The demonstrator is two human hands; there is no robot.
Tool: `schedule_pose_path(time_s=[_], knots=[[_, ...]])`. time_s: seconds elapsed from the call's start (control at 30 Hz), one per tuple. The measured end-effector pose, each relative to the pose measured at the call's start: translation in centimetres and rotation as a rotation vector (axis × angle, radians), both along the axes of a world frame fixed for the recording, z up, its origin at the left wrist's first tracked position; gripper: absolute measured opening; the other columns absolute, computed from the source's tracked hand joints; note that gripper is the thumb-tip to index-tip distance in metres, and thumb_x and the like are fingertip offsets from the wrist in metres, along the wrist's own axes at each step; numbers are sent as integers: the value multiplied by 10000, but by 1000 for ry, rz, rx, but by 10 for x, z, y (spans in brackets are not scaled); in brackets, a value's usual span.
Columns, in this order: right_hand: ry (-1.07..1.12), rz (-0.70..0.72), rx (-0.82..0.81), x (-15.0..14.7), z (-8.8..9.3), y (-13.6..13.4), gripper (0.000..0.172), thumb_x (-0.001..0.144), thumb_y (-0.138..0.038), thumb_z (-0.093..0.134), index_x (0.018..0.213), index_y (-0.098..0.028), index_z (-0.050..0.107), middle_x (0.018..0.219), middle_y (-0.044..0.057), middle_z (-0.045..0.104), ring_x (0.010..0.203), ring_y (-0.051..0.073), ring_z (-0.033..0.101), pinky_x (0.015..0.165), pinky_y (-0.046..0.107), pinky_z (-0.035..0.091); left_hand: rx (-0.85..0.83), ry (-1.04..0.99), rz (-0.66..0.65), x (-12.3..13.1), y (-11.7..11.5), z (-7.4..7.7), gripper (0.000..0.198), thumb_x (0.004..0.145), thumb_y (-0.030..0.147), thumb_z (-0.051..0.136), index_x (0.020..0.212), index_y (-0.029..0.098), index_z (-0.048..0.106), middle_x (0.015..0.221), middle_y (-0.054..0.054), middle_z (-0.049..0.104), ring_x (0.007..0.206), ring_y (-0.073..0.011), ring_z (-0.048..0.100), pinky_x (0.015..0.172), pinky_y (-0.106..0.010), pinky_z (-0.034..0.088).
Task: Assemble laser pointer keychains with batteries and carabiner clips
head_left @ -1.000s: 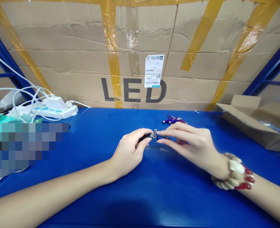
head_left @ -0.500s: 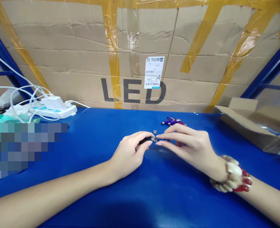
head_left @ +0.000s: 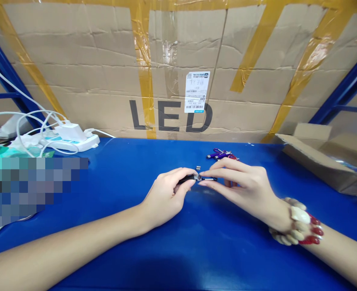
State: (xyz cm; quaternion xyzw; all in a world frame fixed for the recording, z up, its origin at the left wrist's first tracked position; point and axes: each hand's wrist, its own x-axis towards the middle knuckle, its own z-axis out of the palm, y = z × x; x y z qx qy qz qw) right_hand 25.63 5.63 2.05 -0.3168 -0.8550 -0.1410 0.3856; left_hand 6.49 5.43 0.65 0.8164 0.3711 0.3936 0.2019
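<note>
My left hand [head_left: 165, 195] rests on the blue tabletop [head_left: 178, 250] and pinches a small black cylinder [head_left: 187, 179] between thumb and fingers. My right hand [head_left: 238, 186], with a bead bracelet [head_left: 296, 226] on the wrist, pinches a thin dark piece [head_left: 208, 178] that meets the cylinder's silver tip [head_left: 198, 177]. A tiny silver part [head_left: 198, 167] lies on the table just behind the fingertips. A purple keychain item [head_left: 219, 154] lies a little farther back, beyond my right hand.
A large taped cardboard box [head_left: 178, 68] marked LED stands along the back. A white power strip with chargers and cables [head_left: 71, 139] sits at the left rear. An open cardboard box [head_left: 326, 157] lies at the right. Blue shelf posts [head_left: 5, 70] frame both sides.
Both hands stay pinched together at the same spot; the fingers have shifted only slightly and the view has barely moved.
</note>
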Motion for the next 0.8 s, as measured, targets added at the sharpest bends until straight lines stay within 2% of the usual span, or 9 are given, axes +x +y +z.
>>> schedule_pose_path(time_s=[0.17,0.43,0.8], knots=[[8,-1,4,1,-1,-1,132,792,-301,618,855,-212,693,823,9,673,655,84,621,539,165,462,4,0,-10,-1,0,-1,169,864,158,465,955,152,608,908,-29,668,780,-131,609,761,-217,458],[1,25,-30,1,0,-1,138,809,-288,595,861,-200,688,827,16,671,683,92,622,592,172,480,-19,-1,-36,-1,1,-1,153,865,149,465,927,164,605,885,-4,664,758,-104,601,729,-179,445],[0,27,-50,1,0,-2,117,804,-268,601,858,-203,682,823,13,671,683,94,625,593,175,487,-2,2,-35,-1,0,0,157,857,161,465,935,173,600,881,-7,668,719,-113,599,662,-199,463]])
